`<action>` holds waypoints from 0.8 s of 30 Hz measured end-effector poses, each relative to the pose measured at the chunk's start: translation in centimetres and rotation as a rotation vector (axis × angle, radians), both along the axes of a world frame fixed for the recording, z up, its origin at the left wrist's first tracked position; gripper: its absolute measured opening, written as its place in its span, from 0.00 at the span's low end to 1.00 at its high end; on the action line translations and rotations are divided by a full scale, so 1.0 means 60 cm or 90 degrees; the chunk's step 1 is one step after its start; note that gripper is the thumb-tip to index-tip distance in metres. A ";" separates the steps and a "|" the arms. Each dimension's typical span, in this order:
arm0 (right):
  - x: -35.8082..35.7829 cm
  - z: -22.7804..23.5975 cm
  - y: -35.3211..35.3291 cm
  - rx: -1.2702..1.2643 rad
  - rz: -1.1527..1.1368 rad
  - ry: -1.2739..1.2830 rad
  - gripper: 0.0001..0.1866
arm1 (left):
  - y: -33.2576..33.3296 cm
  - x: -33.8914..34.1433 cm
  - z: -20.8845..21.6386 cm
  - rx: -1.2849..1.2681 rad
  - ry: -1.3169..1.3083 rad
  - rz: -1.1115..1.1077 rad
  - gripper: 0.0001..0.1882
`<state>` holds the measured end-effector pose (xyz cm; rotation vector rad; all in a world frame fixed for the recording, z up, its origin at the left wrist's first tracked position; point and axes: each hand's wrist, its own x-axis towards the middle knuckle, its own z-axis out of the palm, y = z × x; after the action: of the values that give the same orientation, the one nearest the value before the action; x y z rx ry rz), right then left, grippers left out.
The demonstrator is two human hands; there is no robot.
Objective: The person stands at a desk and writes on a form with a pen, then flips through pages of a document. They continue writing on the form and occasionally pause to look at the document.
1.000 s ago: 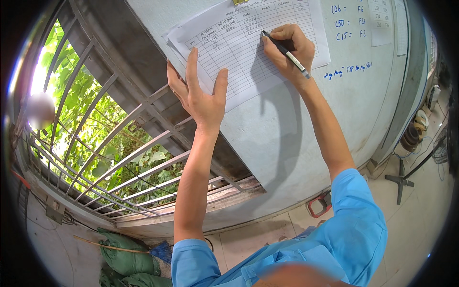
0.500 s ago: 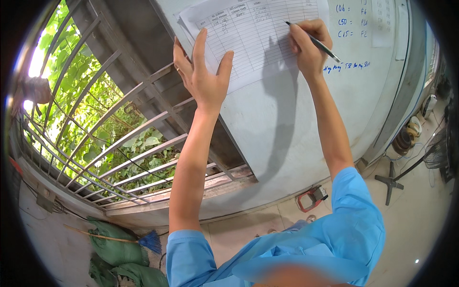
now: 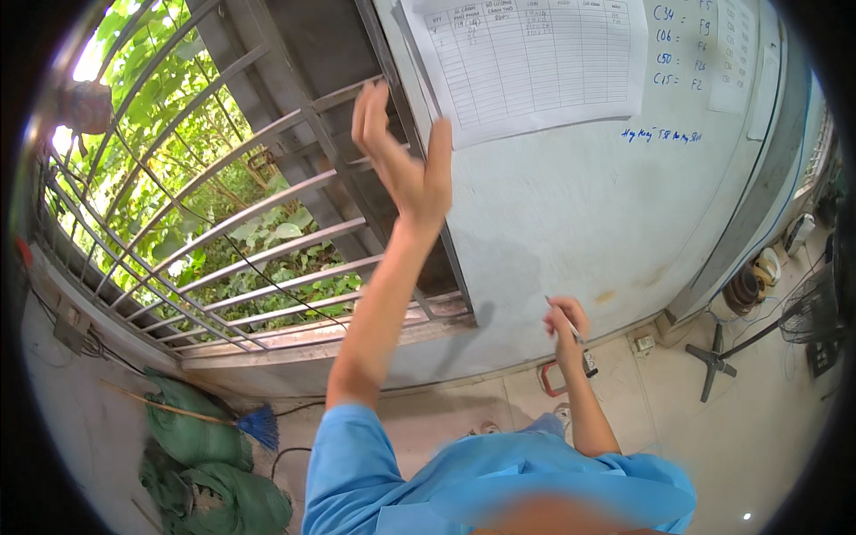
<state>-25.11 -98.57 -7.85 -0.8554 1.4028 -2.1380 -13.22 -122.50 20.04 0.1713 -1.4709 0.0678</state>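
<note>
My left hand (image 3: pixel 406 165) is raised with the fingers stretched and the thumb apart, holding nothing. It is beside the window frame, just left of a printed table sheet (image 3: pixel 544 94) fixed to the pale wall. Handwriting fills a few of the sheet's top rows. Lower down and to the right, my right hand (image 3: pixel 567 323) is closed around a pen (image 3: pixel 578 337), away from the wall sheet. The pen's tip sticks out above the fingers.
On the left, a barred window (image 3: pixel 267 209) opens onto green plants. Green sacks (image 3: pixel 192 428) and a blue-bristled broom (image 3: pixel 259 426) lie at the lower left. A red-framed object (image 3: pixel 550 380) is on the floor by the wall. A black stand fan (image 3: pixel 811 299) stands at the right.
My right hand has dropped from the sheet with the pen still in it. My left hand has come off the sheet's left edge. The view has shifted slightly, showing the sheet higher.
</note>
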 end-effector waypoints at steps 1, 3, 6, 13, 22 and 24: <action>-0.003 -0.018 0.023 0.059 -0.037 -0.036 0.12 | 0.030 0.013 -0.019 0.036 0.000 -0.097 0.38; -0.018 -0.036 0.055 0.105 -0.096 -0.094 0.10 | 0.099 0.042 -0.052 0.097 -0.049 -0.285 0.31; -0.049 -0.026 0.063 0.084 -0.159 -0.058 0.09 | 0.198 0.101 -0.072 0.221 -0.276 -0.599 0.20; -0.049 0.032 0.011 0.013 -0.146 0.077 0.07 | 0.344 0.119 -0.046 0.094 -0.445 -1.310 0.18; 0.016 -0.031 -0.019 0.078 -0.059 0.055 0.07 | 0.331 0.114 -0.044 0.191 -0.444 -1.347 0.12; 0.019 -0.039 -0.015 0.084 -0.041 0.078 0.07 | 0.321 0.107 -0.039 0.217 -0.393 -1.334 0.11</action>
<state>-23.95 -99.45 -10.19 -0.9146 1.6332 -2.0421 -6.80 -103.24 17.73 -1.2394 -1.5682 -1.9334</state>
